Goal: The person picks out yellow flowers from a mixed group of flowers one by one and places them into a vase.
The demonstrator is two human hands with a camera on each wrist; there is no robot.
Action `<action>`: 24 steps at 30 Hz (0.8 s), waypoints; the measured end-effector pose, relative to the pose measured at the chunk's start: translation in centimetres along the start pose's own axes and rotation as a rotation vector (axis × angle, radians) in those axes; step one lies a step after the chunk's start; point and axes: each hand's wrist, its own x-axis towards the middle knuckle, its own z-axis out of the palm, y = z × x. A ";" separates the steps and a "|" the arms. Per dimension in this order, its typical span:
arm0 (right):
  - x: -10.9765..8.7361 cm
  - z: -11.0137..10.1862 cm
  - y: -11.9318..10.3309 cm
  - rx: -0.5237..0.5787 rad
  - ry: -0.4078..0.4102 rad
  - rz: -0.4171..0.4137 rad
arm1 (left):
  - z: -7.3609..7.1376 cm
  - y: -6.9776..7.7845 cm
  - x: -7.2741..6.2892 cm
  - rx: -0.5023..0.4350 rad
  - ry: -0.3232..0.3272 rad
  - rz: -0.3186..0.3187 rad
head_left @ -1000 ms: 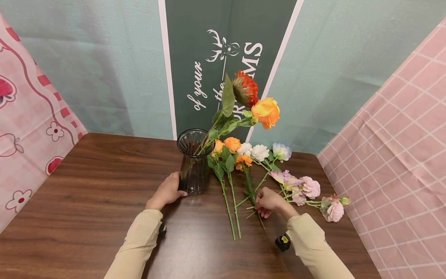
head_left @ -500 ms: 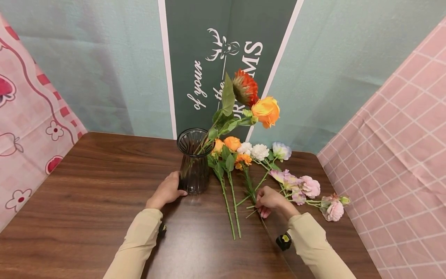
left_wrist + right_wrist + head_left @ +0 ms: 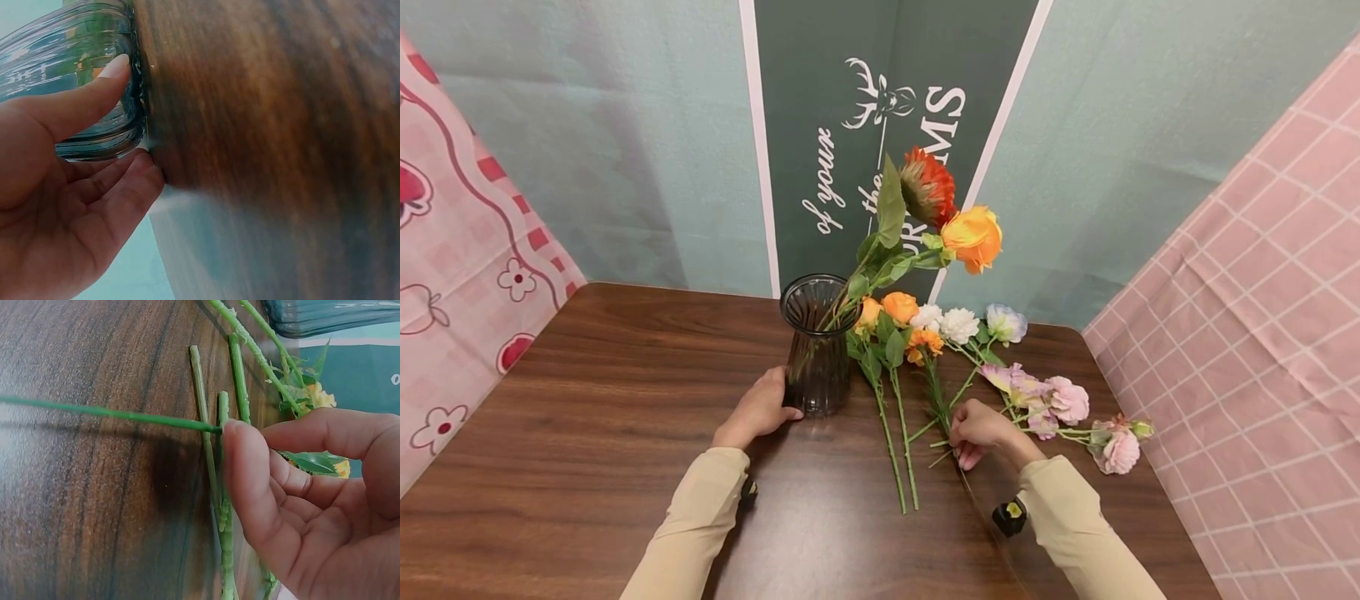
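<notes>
My left hand grips the base of a dark, see-through glass vase. In the left wrist view the thumb lies along one side of the glass, with the fingers at the other. A red flower and a large orange rose lean rightward out of the vase, their stems inside it. My right hand pinches a thin green stem between thumb and index finger. That stem runs up to a small orange flower, still low over the table. Other, thicker cut stems lie just beneath the fingers.
Two orange roses lie right of the vase, stems toward me. Beyond are white flowers and a pale blue flower. Pink flowers lie at the right, stems crossing. Cloth hangings stand around the brown wooden table.
</notes>
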 end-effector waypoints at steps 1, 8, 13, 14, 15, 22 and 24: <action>0.0 0.0 0.0 0.005 -0.002 0.002 | 0.0 0.0 0.0 -0.001 0.001 0.002; 0.1 -0.3 0.1 0.043 -0.027 0.006 | 0.0 -0.2 0.1 0.009 0.007 0.010; 0.1 -0.6 0.1 0.064 -0.040 -0.008 | 0.0 -0.2 0.1 0.007 0.004 0.012; 0.1 -0.6 0.1 0.066 -0.043 -0.011 | 0.0 -0.2 0.1 0.006 0.004 0.012; 0.1 -0.6 0.1 0.068 -0.043 -0.014 | 0.0 -0.2 0.1 0.005 0.005 0.011; -0.1 -0.7 0.1 0.102 -0.039 -0.024 | 0.0 -0.2 0.1 0.003 0.009 0.014; -0.1 -0.7 0.1 0.108 -0.041 -0.030 | 0.0 -0.2 0.1 0.003 0.007 0.015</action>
